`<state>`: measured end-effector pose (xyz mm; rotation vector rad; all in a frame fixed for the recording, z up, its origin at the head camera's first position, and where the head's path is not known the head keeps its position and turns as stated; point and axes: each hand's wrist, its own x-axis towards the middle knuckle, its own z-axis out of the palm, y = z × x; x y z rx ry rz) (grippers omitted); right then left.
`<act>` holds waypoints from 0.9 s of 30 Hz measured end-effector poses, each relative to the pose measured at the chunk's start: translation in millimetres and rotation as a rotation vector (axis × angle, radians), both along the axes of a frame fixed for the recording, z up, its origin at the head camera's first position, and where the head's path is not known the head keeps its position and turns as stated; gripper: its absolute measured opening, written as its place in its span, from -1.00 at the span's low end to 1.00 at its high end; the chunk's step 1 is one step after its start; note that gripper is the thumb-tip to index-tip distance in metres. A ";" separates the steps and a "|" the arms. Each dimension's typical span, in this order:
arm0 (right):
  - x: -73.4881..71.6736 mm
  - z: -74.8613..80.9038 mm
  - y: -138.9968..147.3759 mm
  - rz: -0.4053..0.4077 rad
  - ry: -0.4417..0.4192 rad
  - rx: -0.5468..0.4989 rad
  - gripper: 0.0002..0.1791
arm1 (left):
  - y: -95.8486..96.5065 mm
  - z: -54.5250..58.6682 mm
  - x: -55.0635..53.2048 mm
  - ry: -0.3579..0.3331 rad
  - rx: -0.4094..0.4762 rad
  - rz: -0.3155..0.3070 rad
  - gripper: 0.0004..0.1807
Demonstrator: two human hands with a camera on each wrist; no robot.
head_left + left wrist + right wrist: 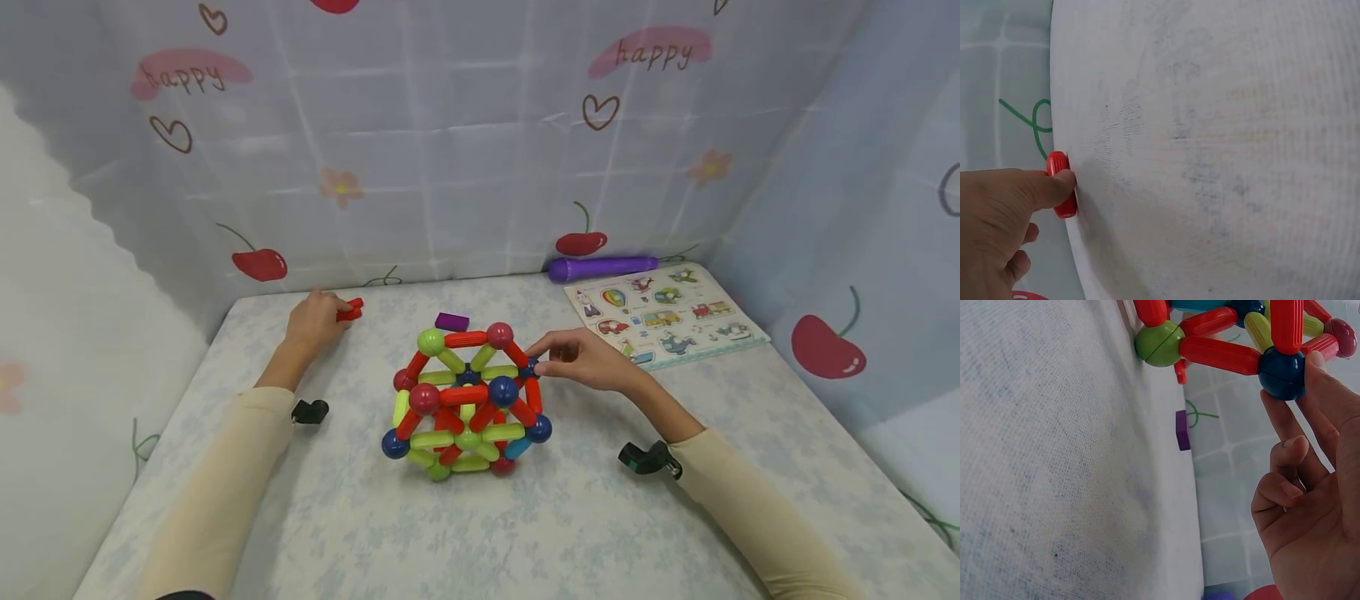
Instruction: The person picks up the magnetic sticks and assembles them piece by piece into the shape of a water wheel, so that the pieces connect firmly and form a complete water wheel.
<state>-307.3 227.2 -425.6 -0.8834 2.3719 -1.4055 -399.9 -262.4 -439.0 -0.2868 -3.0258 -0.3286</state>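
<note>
A magnetic-stick structure [468,396] of red, lime and orange rods joined by blue, lime and dark-red balls stands on the table. My right hand [588,358] is at its right side, thumb and fingers pinching a blue ball [1282,373]. Farther back on the left, my left hand [315,321] holds red magnetic rods [351,310] near the table's back edge. In the left wrist view, the thumb presses on one red rod [1062,184]; whether a second is also gripped cannot be told there.
A small purple block [452,322] lies behind the structure. At the back right are a purple cylindrical thing [603,267] and a picture board [663,317] with vehicles. Patterned curtains [450,125] border the table.
</note>
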 end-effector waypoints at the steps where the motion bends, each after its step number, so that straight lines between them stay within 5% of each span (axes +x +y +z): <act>1: 0.2 0.2 -0.6 0.000 0.000 0.000 -0.73 | -0.5 -1.2 0.6 0.007 -0.004 -0.002 -0.65; 9: -0.1 1.1 -2.2 0.000 0.007 0.000 -0.73 | -2.3 -7.8 11.8 -0.024 0.070 -0.076 -0.72; 17: -0.4 -0.7 -0.4 -0.006 -0.015 -0.010 -0.73 | 1.0 -7.1 27.2 -0.055 0.315 -0.296 -0.69; 27: -0.2 -1.5 -1.3 0.000 -0.014 -0.014 -0.73 | 50.4 63.9 72.2 0.070 0.539 -0.647 -0.64</act>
